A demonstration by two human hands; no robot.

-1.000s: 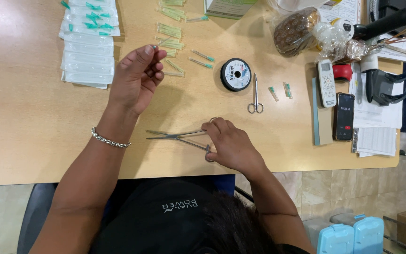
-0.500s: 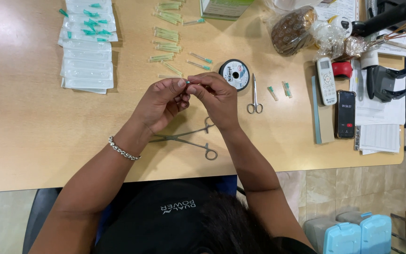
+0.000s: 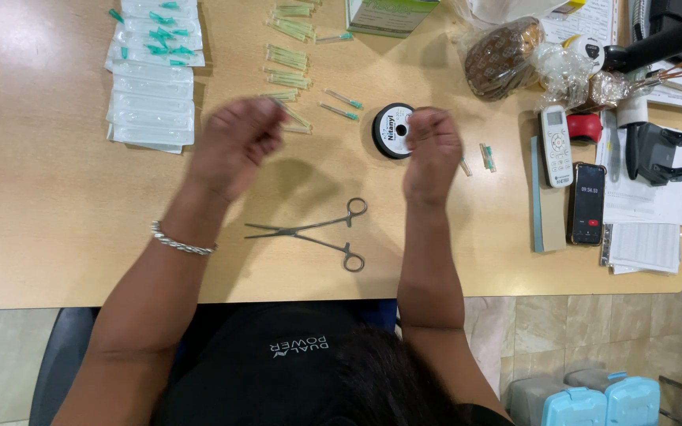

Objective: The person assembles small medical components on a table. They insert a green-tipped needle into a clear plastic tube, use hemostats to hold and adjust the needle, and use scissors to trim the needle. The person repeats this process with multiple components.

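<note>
Hands: left hand [image 3: 234, 142] and right hand [image 3: 433, 146] are both raised above the surface, well apart, each curled into a loose fist with fingertips pinched; whatever they pinch is too fine to see, likely a thread drawn taut between them, which would explain the spread.
Surface: light wooden surface [image 3: 57, 229] carries everything; the stretch under the hands is bare except for the forceps.
Packet stack: white sealed packets [image 3: 151, 118] with green-tipped pieces on top lie at the far left, out of the hands' way.
Clutter at right: a bagged brown loaf [image 3: 503, 57], crumpled clear wrap, papers [image 3: 645, 244], a black holder [image 3: 661, 150], a white remote [image 3: 556, 146] and a dark phone [image 3: 588, 203] crowd the right edge, well apart from the right hand.
Forceps: steel ring-handled forceps [image 3: 317, 233] lie flat between the forearms, jaws pointing left, touched by neither hand, near for pickup.
Spool: black thread spool [image 3: 394, 130] sits just beside the right hand, on its inner side.
Needles: green-capped needles [image 3: 287, 57] lie in small groups beyond the left hand; two loose ones [image 3: 341, 104] lie near the spool.
In the way: nothing stands between the hands; the spool is the closest thing to snag.
</note>
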